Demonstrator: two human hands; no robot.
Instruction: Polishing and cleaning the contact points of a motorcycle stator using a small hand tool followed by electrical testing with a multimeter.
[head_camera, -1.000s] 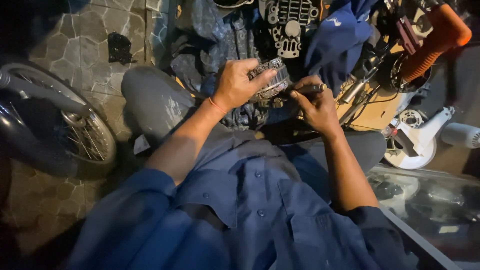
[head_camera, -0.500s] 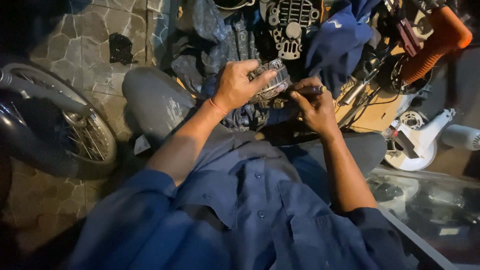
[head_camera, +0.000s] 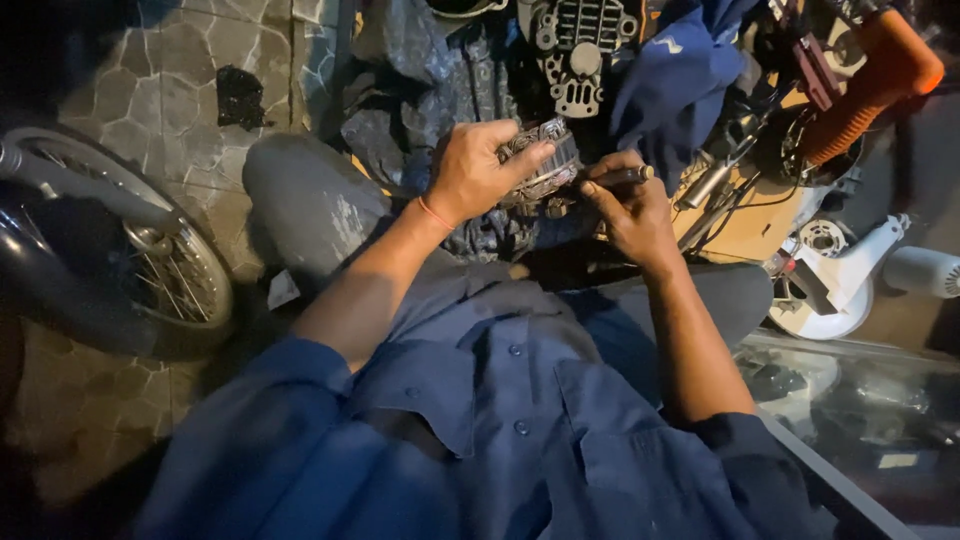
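Stone paving (head_camera: 150, 100) and a spoked wheel (head_camera: 160, 280) frame the lap. Left hand (head_camera: 475, 175) grips a small finned metal part (head_camera: 545, 160) above the knees; right hand (head_camera: 630, 205) pinches a slim tool (head_camera: 620, 177) against it. Work looks mid-way, the part not yet set down.

Dark blue button-up work shirt filling the lower frame, short sleeves (cuffs ending above the elbows), small round blue buttons, grey trousers at centre, thin orange band (head_camera: 432, 212) on the left wrist
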